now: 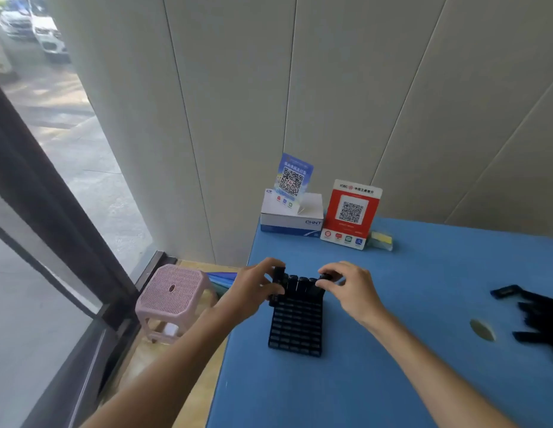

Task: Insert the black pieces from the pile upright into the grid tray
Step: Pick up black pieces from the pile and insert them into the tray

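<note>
Both hands pinch black plastic pieces: left hand and right hand, over the black grid tray near the blue bench's left edge.

Black grid tray lies near the table's left edge, black pieces upright in its far row; the pile lies at the right edge.

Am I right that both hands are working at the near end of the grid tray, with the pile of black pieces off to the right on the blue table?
Not quite: the head view shows the left hand and right hand at the far end of the grid tray, where pieces already stand. The pile of black pieces is indeed right on the blue table.
</note>
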The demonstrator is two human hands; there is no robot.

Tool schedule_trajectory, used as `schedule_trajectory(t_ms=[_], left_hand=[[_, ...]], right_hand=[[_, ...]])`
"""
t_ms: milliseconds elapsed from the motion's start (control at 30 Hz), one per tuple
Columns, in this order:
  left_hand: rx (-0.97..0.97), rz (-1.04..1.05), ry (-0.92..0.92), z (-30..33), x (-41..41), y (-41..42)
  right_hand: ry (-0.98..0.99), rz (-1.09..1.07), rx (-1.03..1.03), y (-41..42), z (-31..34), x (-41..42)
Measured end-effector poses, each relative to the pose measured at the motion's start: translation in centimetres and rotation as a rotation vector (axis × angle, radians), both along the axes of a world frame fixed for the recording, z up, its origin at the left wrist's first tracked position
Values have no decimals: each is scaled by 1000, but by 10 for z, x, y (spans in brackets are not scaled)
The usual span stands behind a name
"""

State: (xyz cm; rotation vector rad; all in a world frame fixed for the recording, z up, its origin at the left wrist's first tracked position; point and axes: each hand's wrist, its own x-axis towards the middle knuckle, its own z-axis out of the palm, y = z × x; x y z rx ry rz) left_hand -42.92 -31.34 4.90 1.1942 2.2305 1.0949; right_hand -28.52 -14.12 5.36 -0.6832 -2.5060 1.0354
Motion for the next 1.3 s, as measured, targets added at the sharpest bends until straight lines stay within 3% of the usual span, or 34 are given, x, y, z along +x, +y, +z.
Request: schedule_trajectory(t_ms=[367, 933, 1300], left_hand=[[107, -109, 50, -20, -11, 13], [189, -151, 480, -55, -14, 34], [227, -118, 487, -58, -18, 40]], right_hand=[[-143, -114, 214, -28, -14, -2], [-99, -4, 360, -20, -28, -18], [-87, 47, 480, -19, -33, -23]])
